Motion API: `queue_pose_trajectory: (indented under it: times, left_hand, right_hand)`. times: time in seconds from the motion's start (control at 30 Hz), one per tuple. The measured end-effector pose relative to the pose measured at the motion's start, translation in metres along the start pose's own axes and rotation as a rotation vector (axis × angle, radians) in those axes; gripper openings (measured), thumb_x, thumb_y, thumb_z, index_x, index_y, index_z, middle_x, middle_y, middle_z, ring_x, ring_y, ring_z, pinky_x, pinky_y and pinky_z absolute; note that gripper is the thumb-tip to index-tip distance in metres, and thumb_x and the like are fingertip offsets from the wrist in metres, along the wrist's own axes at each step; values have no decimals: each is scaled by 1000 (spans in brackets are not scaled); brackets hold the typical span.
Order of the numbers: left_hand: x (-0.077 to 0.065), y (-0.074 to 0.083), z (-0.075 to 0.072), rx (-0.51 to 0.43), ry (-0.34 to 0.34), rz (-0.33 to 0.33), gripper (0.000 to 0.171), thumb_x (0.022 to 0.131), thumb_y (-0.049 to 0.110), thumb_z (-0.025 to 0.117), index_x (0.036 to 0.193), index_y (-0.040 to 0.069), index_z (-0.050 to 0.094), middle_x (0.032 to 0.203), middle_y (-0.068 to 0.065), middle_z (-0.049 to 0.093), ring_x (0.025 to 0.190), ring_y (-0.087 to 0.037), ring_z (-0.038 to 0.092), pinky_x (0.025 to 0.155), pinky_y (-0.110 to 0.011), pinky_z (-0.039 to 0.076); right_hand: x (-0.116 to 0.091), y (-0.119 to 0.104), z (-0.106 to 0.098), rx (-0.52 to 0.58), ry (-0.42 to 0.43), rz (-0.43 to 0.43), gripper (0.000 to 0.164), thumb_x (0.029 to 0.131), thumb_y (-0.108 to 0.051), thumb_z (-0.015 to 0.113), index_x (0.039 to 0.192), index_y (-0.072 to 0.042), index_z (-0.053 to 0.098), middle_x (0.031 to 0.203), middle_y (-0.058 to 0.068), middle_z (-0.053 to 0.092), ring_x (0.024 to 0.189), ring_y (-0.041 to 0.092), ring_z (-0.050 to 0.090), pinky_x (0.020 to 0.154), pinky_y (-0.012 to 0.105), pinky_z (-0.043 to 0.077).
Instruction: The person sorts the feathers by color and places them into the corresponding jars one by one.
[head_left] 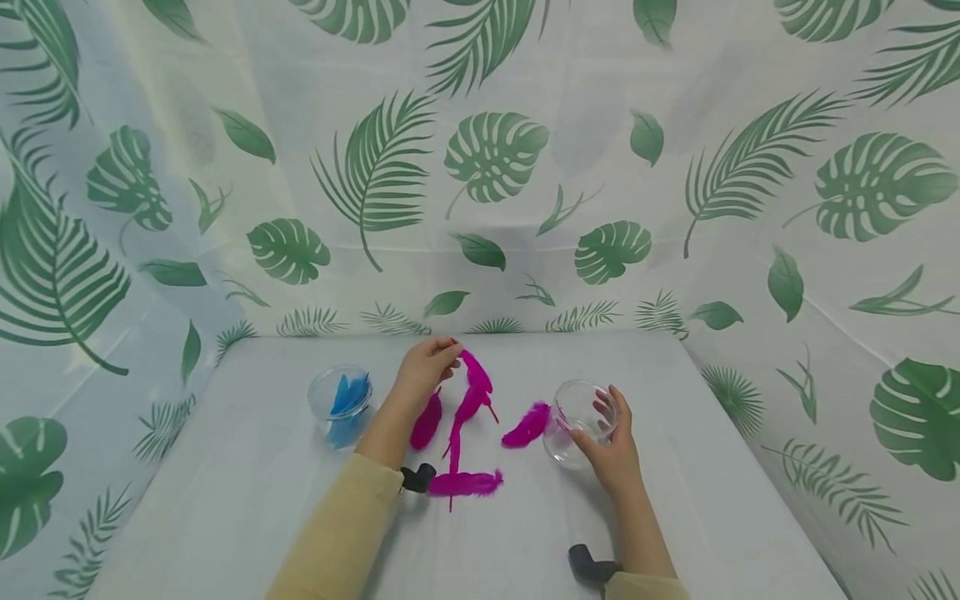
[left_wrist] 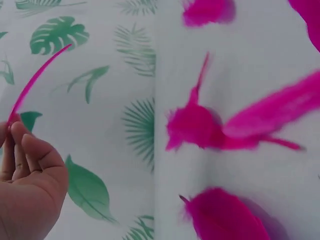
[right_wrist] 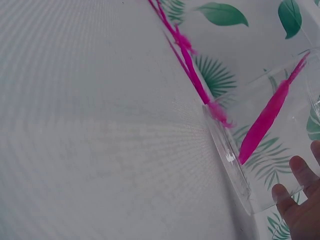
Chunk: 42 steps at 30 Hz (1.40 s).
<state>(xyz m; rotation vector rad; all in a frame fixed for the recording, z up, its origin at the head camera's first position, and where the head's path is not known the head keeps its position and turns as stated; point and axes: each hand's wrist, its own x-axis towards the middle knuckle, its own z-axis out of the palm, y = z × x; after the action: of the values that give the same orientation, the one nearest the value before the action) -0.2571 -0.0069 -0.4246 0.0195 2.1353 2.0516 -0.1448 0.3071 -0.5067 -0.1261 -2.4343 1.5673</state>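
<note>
My left hand (head_left: 427, 371) is over the back middle of the table. It pinches a magenta feather (left_wrist: 37, 80) between thumb and fingertips, and in the left wrist view the feather shows as a thin curved strip. Several more magenta feathers (head_left: 465, 483) lie below and beside this hand, some overlapping. On the right, my right hand (head_left: 618, 446) grips a clear plastic cup (head_left: 570, 454), thumb on the near side and fingers round the far side. A magenta feather (right_wrist: 265, 122) shows through the cup's wall; I cannot tell whether it is inside.
A second clear cup (head_left: 318, 392) with blue feathers (head_left: 348, 404) stands to the left of my left forearm. The white-covered table (head_left: 225, 500) meets a leaf-patterned curtain (head_left: 525, 275) at its back and sides. Dark wrist-camera mounts (head_left: 588, 565) stick out from both wrists.
</note>
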Motion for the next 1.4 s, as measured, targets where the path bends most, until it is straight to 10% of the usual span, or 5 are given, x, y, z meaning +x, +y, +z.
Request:
queue_pose_trajectory:
  times: [0.2, 0.4, 1.0, 1.4]
  left_hand:
    - [1, 14, 17, -207, 1, 38, 27, 94, 28, 68, 112, 9, 65, 104, -10, 63, 91, -16, 62, 85, -25, 57]
    - [3, 21, 43, -220, -45, 72, 22, 94, 28, 69, 105, 10, 65, 94, -5, 64, 86, -16, 62, 77, -21, 55]
    - [-15, 5, 132, 48, -95, 77, 13, 91, 38, 71, 96, 26, 70, 93, 5, 73, 88, -14, 66, 84, -35, 57]
    - [-24, -18, 156, 303, -27, 52, 13, 88, 42, 72, 92, 30, 70, 124, 3, 61, 108, -18, 58, 92, -37, 55]
  right_hand:
    - [-1, -1, 0, 13, 3, -13, 100, 83, -28, 80, 156, -38, 13, 156, 7, 38, 144, 36, 35, 116, 67, 22]
    - [0, 0, 0, 19, 5, -19, 100, 82, -29, 81, 155, -41, 13, 156, 4, 38, 145, 34, 35, 116, 68, 22]
    - [-1, -4, 0, -7, -3, 46, 102, 81, -37, 81, 155, -42, 10, 158, 3, 35, 146, 32, 33, 116, 67, 24]
    - [1, -3, 1, 8, -18, 64, 102, 83, -26, 80, 157, -34, 10, 160, 4, 31, 147, 34, 31, 117, 66, 22]
